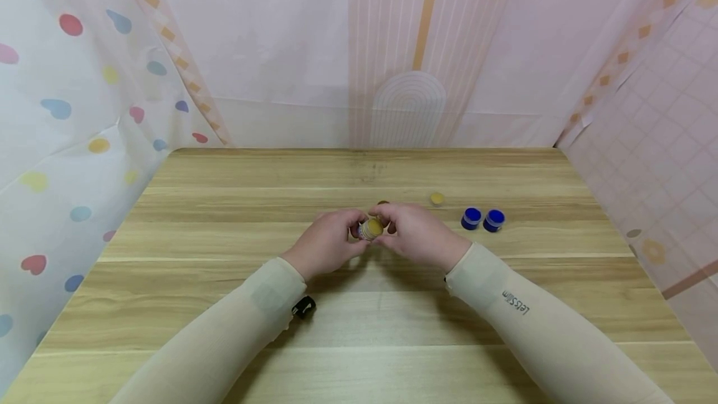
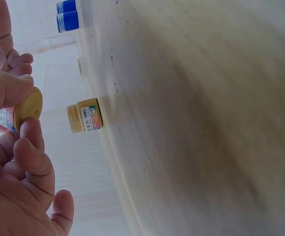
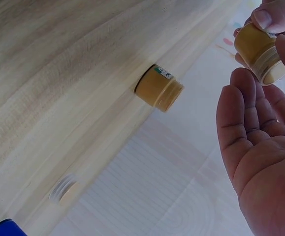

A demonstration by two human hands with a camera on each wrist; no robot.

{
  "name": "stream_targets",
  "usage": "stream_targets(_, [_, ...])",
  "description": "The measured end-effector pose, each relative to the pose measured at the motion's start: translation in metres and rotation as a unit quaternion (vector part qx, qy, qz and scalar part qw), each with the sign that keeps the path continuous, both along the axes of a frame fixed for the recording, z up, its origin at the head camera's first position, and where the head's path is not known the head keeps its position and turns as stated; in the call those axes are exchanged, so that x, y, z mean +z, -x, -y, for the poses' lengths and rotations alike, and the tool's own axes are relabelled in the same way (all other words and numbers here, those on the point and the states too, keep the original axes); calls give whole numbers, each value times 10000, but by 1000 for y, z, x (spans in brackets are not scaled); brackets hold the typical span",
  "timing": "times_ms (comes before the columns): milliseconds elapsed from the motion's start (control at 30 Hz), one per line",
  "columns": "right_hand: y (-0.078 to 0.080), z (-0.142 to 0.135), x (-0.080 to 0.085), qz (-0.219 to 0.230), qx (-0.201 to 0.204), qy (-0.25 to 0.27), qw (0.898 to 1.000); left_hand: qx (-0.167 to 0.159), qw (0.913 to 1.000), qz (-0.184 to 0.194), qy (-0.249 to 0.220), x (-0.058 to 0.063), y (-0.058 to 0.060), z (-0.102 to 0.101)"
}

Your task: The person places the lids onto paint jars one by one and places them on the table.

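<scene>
My left hand point(image 1: 328, 242) grips a small yellow paint jar point(image 1: 371, 229) between thumb and fingers, tilted, its round top turned toward my right hand. In the left wrist view my thumb and index finger press on the jar's yellow body. My right hand point(image 1: 412, 232) is close beside the jar's top, and in the right wrist view its fingers point(image 3: 231, 115) are fairly straight with the tips right at the clear rim. Beyond the hands a second yellow jar point(image 3: 154, 88) stands upright on the table, its threaded neck uncovered. The head view mostly hides it.
Right of that jar lies a loose clear lid point(image 1: 437, 198) with yellow inside. Two blue paint jars point(image 1: 471, 218) stand side by side farther right. Near my left wrist is a small black object point(image 1: 304, 307). Patterned sheets point(image 1: 280, 48) rise behind the wooden table point(image 1: 224, 173).
</scene>
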State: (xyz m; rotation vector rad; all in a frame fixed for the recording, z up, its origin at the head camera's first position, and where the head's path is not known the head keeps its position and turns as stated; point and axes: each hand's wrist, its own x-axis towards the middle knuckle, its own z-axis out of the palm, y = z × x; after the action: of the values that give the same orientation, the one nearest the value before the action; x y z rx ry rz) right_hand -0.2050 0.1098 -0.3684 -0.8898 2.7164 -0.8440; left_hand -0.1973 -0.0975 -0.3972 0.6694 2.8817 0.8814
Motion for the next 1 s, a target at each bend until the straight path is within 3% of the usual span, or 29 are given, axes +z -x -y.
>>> stream_targets(1000, [-1, 0, 2, 0, -10, -54, 10000, 33, 9999, 136, 16, 1, 0, -1])
